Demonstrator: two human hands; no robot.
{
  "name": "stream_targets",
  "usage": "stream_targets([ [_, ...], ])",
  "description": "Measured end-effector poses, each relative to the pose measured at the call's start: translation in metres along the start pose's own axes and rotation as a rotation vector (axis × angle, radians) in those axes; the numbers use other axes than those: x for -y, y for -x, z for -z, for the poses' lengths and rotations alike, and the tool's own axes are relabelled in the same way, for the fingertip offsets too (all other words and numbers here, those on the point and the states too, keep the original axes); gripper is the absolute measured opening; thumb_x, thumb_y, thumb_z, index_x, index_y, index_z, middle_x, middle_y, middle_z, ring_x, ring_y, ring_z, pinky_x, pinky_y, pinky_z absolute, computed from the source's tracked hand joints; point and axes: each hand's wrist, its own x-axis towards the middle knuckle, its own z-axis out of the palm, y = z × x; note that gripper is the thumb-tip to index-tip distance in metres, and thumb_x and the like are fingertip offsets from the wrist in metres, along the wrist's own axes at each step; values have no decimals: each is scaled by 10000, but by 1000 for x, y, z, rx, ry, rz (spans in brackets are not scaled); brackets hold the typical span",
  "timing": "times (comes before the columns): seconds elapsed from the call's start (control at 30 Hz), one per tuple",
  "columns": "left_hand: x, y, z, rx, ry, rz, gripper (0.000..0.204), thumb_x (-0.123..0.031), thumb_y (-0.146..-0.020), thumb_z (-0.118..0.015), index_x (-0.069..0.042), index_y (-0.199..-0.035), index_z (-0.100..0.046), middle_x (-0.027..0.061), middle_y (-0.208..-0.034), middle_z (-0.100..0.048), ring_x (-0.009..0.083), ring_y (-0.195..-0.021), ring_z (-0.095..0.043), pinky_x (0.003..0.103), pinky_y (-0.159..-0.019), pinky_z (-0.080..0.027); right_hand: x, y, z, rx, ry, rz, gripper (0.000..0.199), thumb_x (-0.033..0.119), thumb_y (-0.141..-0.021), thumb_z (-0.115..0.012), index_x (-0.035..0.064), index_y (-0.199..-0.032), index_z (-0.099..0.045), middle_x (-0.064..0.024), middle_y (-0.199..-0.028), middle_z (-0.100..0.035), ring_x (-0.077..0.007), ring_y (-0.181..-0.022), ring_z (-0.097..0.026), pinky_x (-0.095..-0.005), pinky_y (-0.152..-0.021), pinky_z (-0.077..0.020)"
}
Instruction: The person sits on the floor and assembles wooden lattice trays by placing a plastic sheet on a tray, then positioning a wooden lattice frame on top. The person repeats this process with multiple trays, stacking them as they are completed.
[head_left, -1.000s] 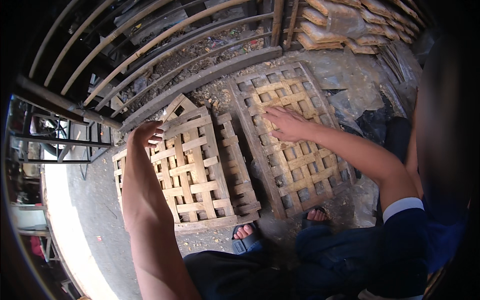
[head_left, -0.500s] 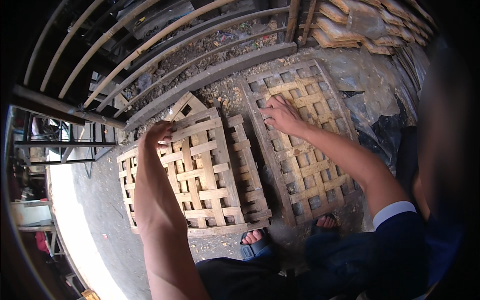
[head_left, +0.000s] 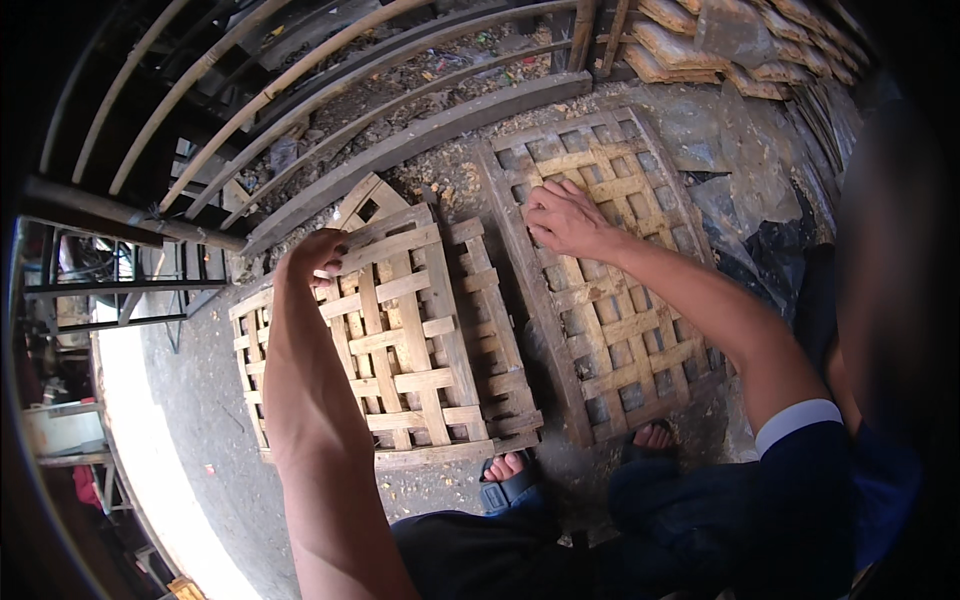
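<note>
Right hand (head_left: pixel 568 220): grip narrow, fingers curled over right lattice panel (head_left: pixel 622 328); cannot tell whether a slat is pinched. Left hand (head_left: pixel 314 256): grip half-curled by left lattice panel's (head_left: pixel 425 383) far edge; contact unclear. Left panel overlaps darker panel (head_left: pixel 512 380); floor (head_left: pixel 210 420) beneath presumably steadies everything within reach.

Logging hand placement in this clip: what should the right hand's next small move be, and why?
Probably a slight test pull by the right hand to check its grip: its fingers curl over the rectangular panel of woven tan wooden strips, but whether they hook under one is hidden.
</note>
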Motion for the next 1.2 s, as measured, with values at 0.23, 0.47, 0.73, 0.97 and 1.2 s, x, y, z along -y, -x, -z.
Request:
stream_targets([
  [0.23, -15, 24, 3, 58, 33, -69, 511, -448, -1015, -494, -136, -1419, -465, 85, -1311, -603, 250, -1092, -606, 541, -935, -479, -57, 44, 66, 329, 223, -11, 80, 131, -864, -621, 110, -937, -648, -60, -870, -565, -238, -911, -586, -378, -915, -399],
  [0.47, -18, 40, 11, 64, 52, -117, 589, -453, -1018, -483, -140, -1507, -380, 153, -1403, -546, 319, -1166, -588, 586, -975, -446, -111, 107, 165, 742, 723, -888, 220, 111, -833, -661, 79, -1035, -742, -134, -1171, -700, -274, -1112, -675, -404, -917, -546],
  [0.73, -8, 38, 18, 22, 65, -90, 558, -454, -1017, -495, -160, -1482, -406, 118, -1374, -564, 292, -1126, -595, 562, -951, -464, -104, 143, 175, 686, 643, -761, 299, 151, -827, -672, 74, -1115, -703, -148, -1165, -683, -303, -1110, -665, -423, -930, -543],
  [0.97, -2, 43, 19, 15, 49, -52, 496, -441, -1033, -472, -193, -1461, -427, 74, -1337, -587, 247, -1041, -611, 522, -892, -484, -86, 139, 134, 680, 505, -520, 414, 179, -794, -704, 117, -1197, -639, -142, -1260, -583, -328, -1208, -596, -428, -958, -521],
  [1.2, -4, 39, 15, 34, 38, -89, 590, -469, -1009, -499, -126, -1481, -410, 137, -1364, -573, 301, -1124, -609, 549, -912, -474, -110, 153, 103, 528, 433, -581, 190, 112, -807, -669, 84, -983, -733, -123, -1158, -599, -321, -1138, -606, -407, -896, -545],
])
